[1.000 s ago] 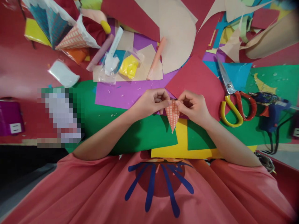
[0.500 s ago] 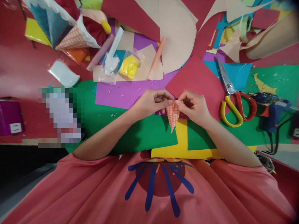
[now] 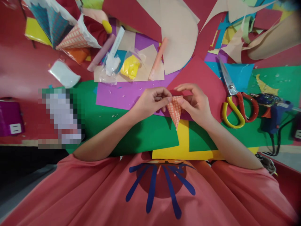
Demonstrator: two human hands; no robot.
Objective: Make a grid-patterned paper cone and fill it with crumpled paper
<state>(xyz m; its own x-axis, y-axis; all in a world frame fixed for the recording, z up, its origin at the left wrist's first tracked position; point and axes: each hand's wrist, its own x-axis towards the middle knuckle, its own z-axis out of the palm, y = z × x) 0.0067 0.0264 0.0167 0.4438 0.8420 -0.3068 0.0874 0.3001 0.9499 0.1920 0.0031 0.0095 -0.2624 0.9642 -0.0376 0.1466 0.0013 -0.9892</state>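
orange grid lines run over a small cone (image 3: pixel 175 110) held up between two bare hands, its wide end at the top and its point hanging down, tilted slightly to the right. the left hand (image 3: pixel 156 101) pinches the cone's upper left corner between thumb and fingers. the right hand (image 3: pixel 197 103) has its thumb against the upper right edge, with the index finger raised clear above; whether the other fingers press from behind cannot be told.

beneath the hands, a green sheet (image 3: pixel 145 135) and a yellow sheet (image 3: pixel 164 154) overlap near the person's pink shirt (image 3: pixel 105 188). just beyond lie a purple sheet (image 3: pixel 117 95), dotted with scraps, and a red sheet (image 3: pixel 199 75). to the right of the right hand rest scissors (image 3: pixel 226 78) with one yellow handle and one red, and next to them a blue glue gun (image 3: pixel 274 117).

farther up, a yellow lump (image 3: pixel 130 67) sits in clear wrap beside a white lump (image 3: pixel 112 65), near a peach stick (image 3: pixel 157 60). toward the upper left, a larger orange-checked cone (image 3: pixel 76 37) with a white wavy rim lies against a teal patterned cone (image 3: pixel 50 23), and a white packet (image 3: pixel 64 74) lies below them.
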